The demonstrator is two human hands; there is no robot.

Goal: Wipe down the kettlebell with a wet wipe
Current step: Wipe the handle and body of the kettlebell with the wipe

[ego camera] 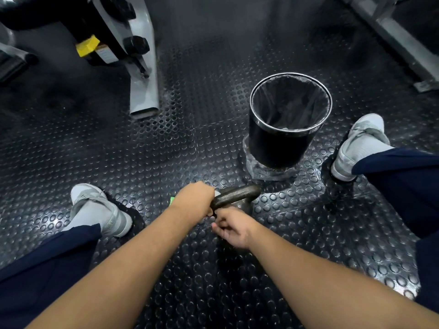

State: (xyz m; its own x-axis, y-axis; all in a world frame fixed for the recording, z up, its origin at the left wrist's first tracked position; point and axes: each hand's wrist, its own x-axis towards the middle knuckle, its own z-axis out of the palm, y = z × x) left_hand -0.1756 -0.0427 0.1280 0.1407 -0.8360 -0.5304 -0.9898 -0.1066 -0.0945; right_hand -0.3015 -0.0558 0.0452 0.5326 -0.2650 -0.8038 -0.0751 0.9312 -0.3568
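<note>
Item 1, kettlebell (237, 194): dark iron. It stood on the floor (190, 115) between my two feet, just this side of the bin. Only the handle and a little of the body showed past my hands.

Item 2, left grip (193, 198): clenched over the left end of the handle, grasping the wet wipe (217, 193). Only a white edge of the wipe showed between the knuckles and the iron.

Item 3, right grip (231, 227): fingers curled, set against the near side of the kettlebell below the handle. From the head view I could not tell whether it actually held the iron or merely rested there.

Item 4, green scrap (172, 200): on the floor just left of the left grip, mostly hidden. It was possibly packaging, but too little was visible to say.

Item 5, bin (291, 76): round and black, lined with a dark bag, upright beyond the kettlebell, with clear plastic (256, 167) bunched at its base.

Item 6, shoes: the left shoe (99, 205) and right shoe (361, 143) were pale grey, one well out to each side, under navy trouser legs.

Item 7, machine frame (142, 67): grey steel at far left, carrying a yellow part (86, 46)
</note>
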